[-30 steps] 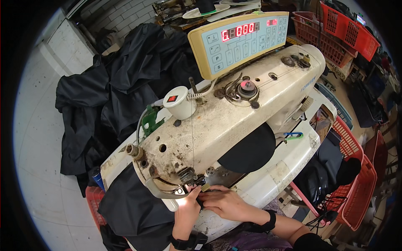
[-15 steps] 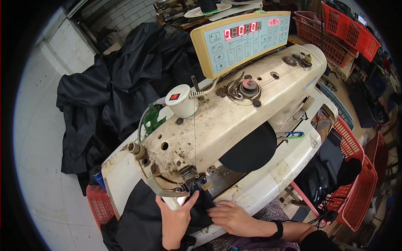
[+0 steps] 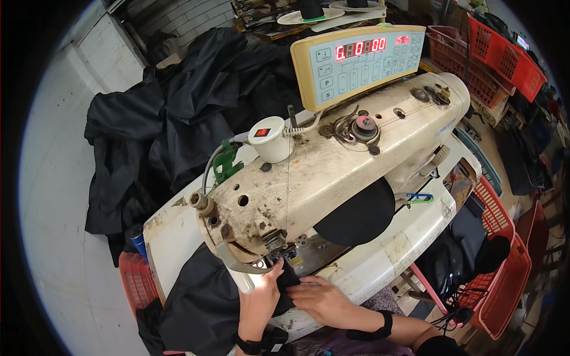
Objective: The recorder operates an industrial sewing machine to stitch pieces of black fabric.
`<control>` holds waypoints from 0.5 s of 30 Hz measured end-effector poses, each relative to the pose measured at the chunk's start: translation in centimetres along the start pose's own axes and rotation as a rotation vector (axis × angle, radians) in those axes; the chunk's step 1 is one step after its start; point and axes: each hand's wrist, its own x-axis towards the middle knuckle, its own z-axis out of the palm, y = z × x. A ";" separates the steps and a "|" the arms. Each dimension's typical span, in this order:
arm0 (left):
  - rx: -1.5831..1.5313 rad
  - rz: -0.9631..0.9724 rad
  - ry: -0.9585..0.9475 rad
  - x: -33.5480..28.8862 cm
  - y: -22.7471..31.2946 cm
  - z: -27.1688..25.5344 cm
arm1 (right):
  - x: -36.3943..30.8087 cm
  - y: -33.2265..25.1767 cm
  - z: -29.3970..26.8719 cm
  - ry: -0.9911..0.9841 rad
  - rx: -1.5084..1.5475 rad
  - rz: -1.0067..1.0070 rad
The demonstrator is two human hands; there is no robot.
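A: What is being seen around the work, and what is standing in the way?

B: Most of the view is being filled by a cream sewing machine [image 3: 332,160], and the needle spot is being partly covered by its head and a pale curved bar [image 3: 234,260]. A lit control panel [image 3: 361,68] is being carried above the arm. Under the arm a black rounded piece [image 3: 356,215] is lying, with blue-and-green-handled snips [image 3: 420,198] being kept near it.

A: And the hands?

B: By the left hand [image 3: 259,296], black cloth [image 3: 199,299] is being touched close under the machine head, its forefinger being stretched toward the needle. By the right hand [image 3: 323,302], the cloth's near edge is being touched with loosely extended fingers. Whether it is being pinched by either cannot be told.

A: Where is the cloth being supported?

B: On the white tabletop [image 3: 386,267], with part being draped over its left end. A black fabric heap [image 3: 172,113] is lying behind, red baskets [image 3: 504,302] are being filled with dark things at the right, and the room is being bounded by a brick wall [image 3: 190,22].
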 end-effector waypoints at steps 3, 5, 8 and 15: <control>0.074 -0.015 -0.004 -0.2 -1.1 1.5 | 0.4 0.3 0.3 0.037 0.007 0.035; 0.047 -0.014 0.030 -0.2 -0.8 1.5 | 0.7 0.4 0.2 0.032 -0.045 0.055; 0.116 0.022 0.128 -0.2 -0.4 0.8 | 1.0 0.4 0.0 0.051 -0.029 0.071; 0.385 -0.025 0.154 0.8 -1.2 -3.8 | 1.4 0.1 -0.9 -0.016 0.039 0.116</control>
